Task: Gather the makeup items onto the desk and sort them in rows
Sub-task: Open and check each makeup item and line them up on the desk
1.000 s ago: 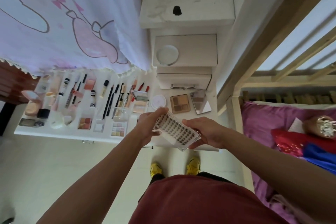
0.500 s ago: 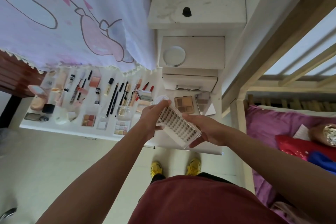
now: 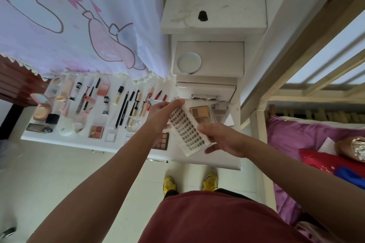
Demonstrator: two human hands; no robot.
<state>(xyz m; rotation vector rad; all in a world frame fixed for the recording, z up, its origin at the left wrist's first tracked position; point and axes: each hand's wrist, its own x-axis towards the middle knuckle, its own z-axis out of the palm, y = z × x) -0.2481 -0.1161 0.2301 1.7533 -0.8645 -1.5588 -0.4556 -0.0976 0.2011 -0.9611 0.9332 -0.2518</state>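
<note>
Both hands hold a clear flat case of false lash clusters (image 3: 186,129) above the right part of the white desk (image 3: 65,141). My left hand (image 3: 163,115) grips its far upper end; my right hand (image 3: 223,139) holds its near lower end. The case is tilted. On the desk lie rows of makeup: pencils and tubes (image 3: 123,109), a peach compact (image 3: 40,111), small blush palettes (image 3: 96,132), a brown eyeshadow palette (image 3: 200,113) behind the case and another palette (image 3: 162,141) partly hidden under my left forearm.
A printed purple curtain (image 3: 79,19) hangs over the desk's back. White box steps (image 3: 212,57) rise at the desk's right, with a round lid (image 3: 189,62) on one. A wooden bed frame (image 3: 262,124) and purple bedding (image 3: 296,138) are at right. My yellow shoes (image 3: 168,184) stand below.
The case has moved up and slightly left over the desk, and now covers more of the brown palette. Both hands keep their grip. The view has shifted a little.
</note>
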